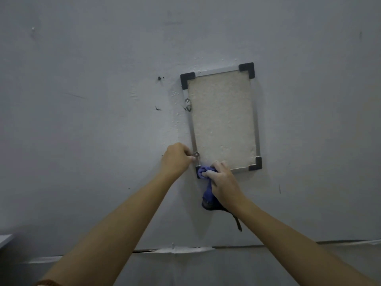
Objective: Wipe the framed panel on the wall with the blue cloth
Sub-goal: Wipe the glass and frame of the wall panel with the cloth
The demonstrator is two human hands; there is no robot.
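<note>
A framed panel [222, 120] hangs on the grey wall, with a rough beige face, a thin metal frame and black corner caps. My right hand [222, 180] grips a bunched blue cloth [203, 172] and presses it on the frame's lower left corner; the rest of the cloth hangs down below my wrist. My left hand [176, 158] is curled beside the frame's left edge, its fingertips pinching a small metal mounting tab [196, 155].
A second metal tab [187, 104] sits higher on the frame's left edge. A screw [159, 78] sticks in the wall to the left. A cracked seam [173, 250] runs across the wall below. A pale ledge [5, 239] shows at far left.
</note>
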